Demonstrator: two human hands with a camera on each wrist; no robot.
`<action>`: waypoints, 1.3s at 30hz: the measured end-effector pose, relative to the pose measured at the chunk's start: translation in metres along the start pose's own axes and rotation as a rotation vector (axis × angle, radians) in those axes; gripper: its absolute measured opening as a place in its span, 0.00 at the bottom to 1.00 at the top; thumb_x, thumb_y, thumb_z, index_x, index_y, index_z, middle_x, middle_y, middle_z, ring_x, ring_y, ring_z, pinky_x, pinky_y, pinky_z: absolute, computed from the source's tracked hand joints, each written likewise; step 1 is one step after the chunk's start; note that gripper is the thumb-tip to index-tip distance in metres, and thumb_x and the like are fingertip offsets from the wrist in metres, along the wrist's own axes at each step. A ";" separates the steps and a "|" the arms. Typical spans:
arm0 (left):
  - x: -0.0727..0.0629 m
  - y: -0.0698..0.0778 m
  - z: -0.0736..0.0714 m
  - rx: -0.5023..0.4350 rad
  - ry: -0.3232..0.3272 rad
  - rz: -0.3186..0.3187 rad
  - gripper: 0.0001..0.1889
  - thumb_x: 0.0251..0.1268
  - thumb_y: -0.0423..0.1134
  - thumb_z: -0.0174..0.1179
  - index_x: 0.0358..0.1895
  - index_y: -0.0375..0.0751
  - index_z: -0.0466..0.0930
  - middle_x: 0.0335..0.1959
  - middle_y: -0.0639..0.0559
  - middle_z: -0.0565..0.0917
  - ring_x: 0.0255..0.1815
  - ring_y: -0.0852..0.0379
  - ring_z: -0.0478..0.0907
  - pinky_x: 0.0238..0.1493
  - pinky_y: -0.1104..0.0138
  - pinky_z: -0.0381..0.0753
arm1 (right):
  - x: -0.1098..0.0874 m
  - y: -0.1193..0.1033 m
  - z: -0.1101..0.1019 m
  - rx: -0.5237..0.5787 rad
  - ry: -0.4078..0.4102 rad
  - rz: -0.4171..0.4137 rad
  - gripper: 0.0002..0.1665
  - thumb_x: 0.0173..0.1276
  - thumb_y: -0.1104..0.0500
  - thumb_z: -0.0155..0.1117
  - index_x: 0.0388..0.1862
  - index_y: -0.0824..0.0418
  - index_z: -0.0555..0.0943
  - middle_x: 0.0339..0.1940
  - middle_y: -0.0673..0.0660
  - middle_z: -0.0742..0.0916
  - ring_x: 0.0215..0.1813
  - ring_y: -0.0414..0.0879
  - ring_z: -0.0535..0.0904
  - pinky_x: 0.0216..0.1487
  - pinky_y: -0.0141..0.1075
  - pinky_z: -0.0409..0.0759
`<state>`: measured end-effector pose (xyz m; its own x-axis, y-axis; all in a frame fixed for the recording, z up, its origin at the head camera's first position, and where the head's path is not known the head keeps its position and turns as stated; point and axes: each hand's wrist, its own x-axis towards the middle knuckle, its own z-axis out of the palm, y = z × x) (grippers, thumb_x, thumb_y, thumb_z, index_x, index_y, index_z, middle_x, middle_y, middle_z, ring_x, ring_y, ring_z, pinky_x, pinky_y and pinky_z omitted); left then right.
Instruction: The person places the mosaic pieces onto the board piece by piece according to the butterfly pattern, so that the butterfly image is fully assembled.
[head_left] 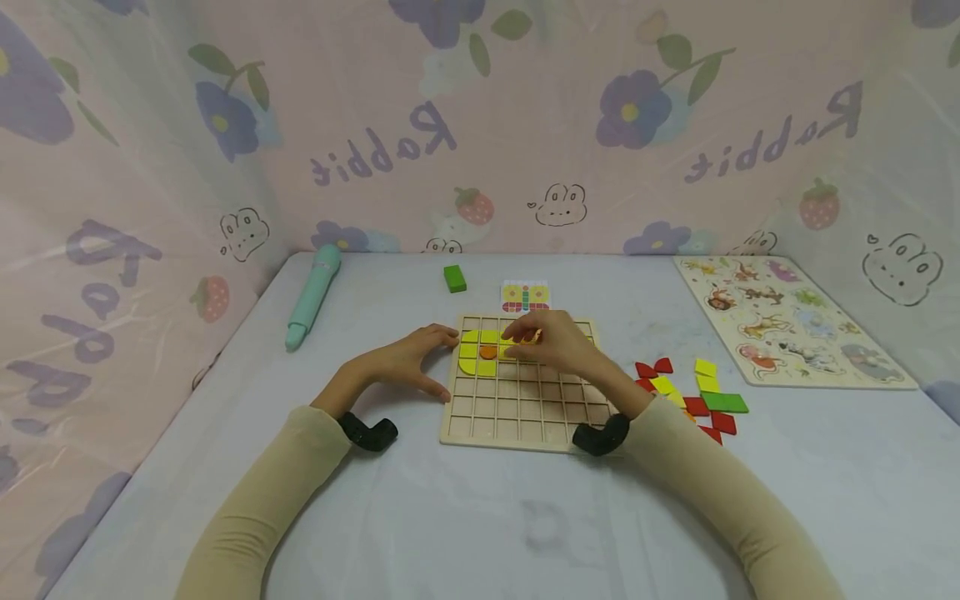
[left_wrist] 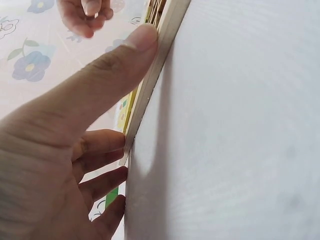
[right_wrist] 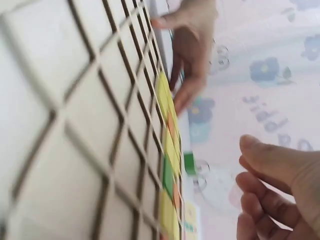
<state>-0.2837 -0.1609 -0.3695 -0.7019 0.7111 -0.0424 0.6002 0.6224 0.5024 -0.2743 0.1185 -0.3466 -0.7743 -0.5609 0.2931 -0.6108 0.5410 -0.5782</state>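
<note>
A wooden grid board (head_left: pixel 480 429) lies on the table, with yellow tiles (head_left: pixel 468 365) and a round orange piece (head_left: pixel 488 352) in its upper left squares. My left hand (head_left: pixel 408 358) is spread at the board's left side; in the left wrist view, the thumb (left_wrist: pixel 142 37) and fingertips touch its edge. Above the board hovers my right hand (head_left: pixel 558 342), fingers loosely bent, and no piece shows between them in the right wrist view. Beneath it, a green piece (right_wrist: pixel 168 175) sits among yellow and orange ones in the grid. A butterfly pattern card (head_left: pixel 525 296) lies behind the board.
Loose red, yellow and green pieces (head_left: pixel 723 402) lie right of the board. One green block (head_left: pixel 454 278) stands behind it. At the back left lies a mint-coloured stick (head_left: pixel 313 296), and an animal puzzle board (head_left: pixel 795 325) occupies the right side. Printed curtains surround the table.
</note>
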 end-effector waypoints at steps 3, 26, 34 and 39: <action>0.000 0.001 -0.001 0.007 -0.008 -0.019 0.46 0.43 0.57 0.71 0.65 0.38 0.63 0.70 0.44 0.59 0.72 0.45 0.51 0.70 0.51 0.52 | -0.015 0.012 -0.026 -0.004 0.034 0.038 0.14 0.59 0.58 0.69 0.42 0.63 0.84 0.36 0.53 0.85 0.35 0.44 0.76 0.35 0.35 0.78; -0.001 0.005 -0.002 -0.009 -0.023 -0.036 0.46 0.44 0.55 0.72 0.66 0.38 0.62 0.70 0.45 0.58 0.73 0.46 0.49 0.71 0.52 0.50 | -0.154 0.109 -0.155 -0.252 -0.143 0.354 0.18 0.57 0.57 0.70 0.47 0.60 0.83 0.38 0.52 0.84 0.35 0.40 0.72 0.32 0.29 0.74; -0.001 0.002 -0.001 0.009 -0.021 -0.033 0.46 0.44 0.56 0.71 0.66 0.39 0.62 0.70 0.47 0.58 0.73 0.48 0.49 0.72 0.54 0.50 | -0.155 0.115 -0.153 -0.263 -0.179 0.378 0.16 0.56 0.61 0.69 0.45 0.63 0.83 0.38 0.53 0.85 0.36 0.44 0.73 0.34 0.29 0.75; 0.000 0.000 0.000 0.013 -0.021 -0.028 0.46 0.44 0.56 0.71 0.66 0.40 0.63 0.70 0.47 0.58 0.73 0.48 0.49 0.72 0.54 0.50 | -0.153 0.118 -0.148 -0.283 -0.145 0.384 0.16 0.57 0.61 0.68 0.45 0.63 0.83 0.37 0.53 0.85 0.36 0.45 0.72 0.32 0.29 0.74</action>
<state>-0.2840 -0.1608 -0.3691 -0.7101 0.7002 -0.0742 0.5857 0.6460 0.4896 -0.2527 0.3605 -0.3473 -0.9333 -0.3586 -0.0208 -0.3229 0.8630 -0.3886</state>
